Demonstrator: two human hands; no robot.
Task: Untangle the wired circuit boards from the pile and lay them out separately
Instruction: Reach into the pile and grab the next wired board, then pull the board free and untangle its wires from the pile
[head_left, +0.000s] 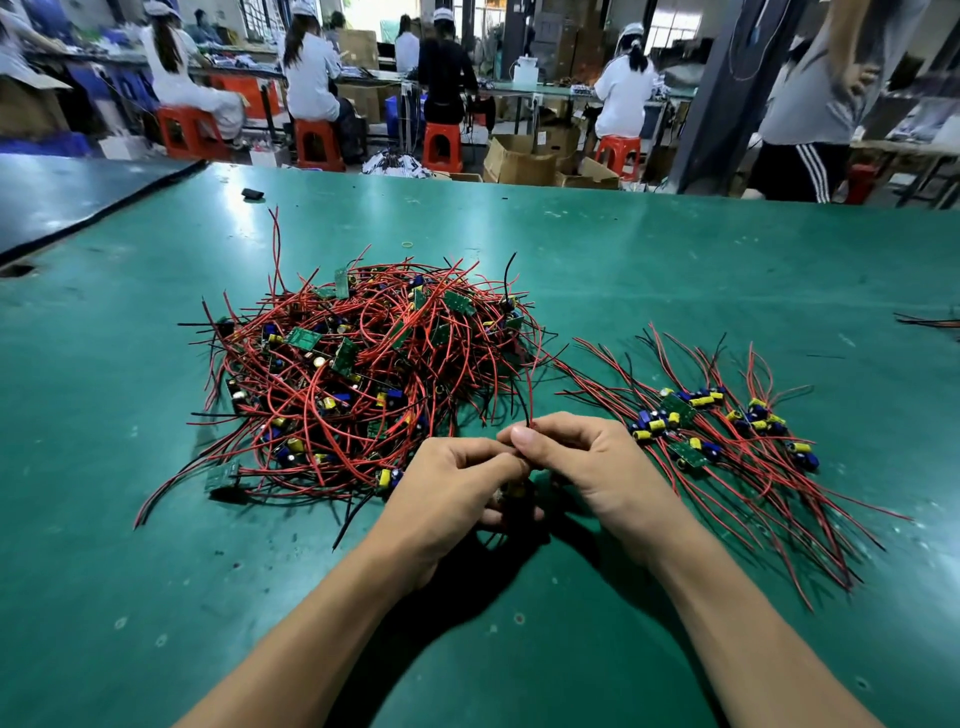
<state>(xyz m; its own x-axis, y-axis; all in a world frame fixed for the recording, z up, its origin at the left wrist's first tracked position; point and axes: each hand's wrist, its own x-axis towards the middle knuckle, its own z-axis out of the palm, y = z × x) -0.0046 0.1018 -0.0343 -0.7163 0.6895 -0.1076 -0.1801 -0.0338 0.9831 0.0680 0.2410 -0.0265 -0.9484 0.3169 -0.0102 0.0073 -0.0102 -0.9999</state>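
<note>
Wired board (511, 493): low between my two hands, just in front of the pile (363, 374), mostly hidden. Only a yellowish part shows.

Left hand (452, 483): fingers curled in, holding the board. Right hand (582, 462): thumb and forefinger pinch a red lead (529, 395) that runs up towards the pile's near edge.

Handling, as I judge it: feather-light, with a small stiff green board and knobbly capacitors. The leads are thin, springy and smooth-jacketed, and they snag readily. Best to hold the board by its edges and feed each lead out by its free end. Tugging risks the solder joints.

Pile: a dense nest of red and black loops with green boards and blue and yellow cans scattered through it.

Laid-out boards (727, 431): to my right, near the pile, wires fanned roughly parallel.

Surface (675, 260): green mat, scuffed and slightly glossy.
</note>
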